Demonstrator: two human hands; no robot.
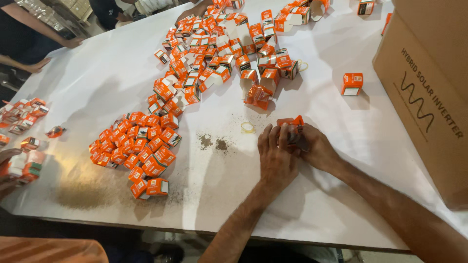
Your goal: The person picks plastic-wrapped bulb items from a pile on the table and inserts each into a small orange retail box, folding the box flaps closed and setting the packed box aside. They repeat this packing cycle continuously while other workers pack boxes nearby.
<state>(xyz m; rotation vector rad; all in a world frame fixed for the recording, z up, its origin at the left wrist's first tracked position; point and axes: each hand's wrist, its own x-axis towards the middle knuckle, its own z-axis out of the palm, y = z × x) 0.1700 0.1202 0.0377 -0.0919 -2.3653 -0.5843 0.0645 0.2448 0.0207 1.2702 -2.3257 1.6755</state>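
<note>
The left hand (277,155) and right hand (314,148) both hold one small orange box (291,125) between them, seemingly folding it shut, so next its flap needs tucking in.

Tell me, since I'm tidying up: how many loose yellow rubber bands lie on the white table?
2: one yellow rubber band beside the person's hands, another at the orange box pile's right edge; more may be hidden.
</note>
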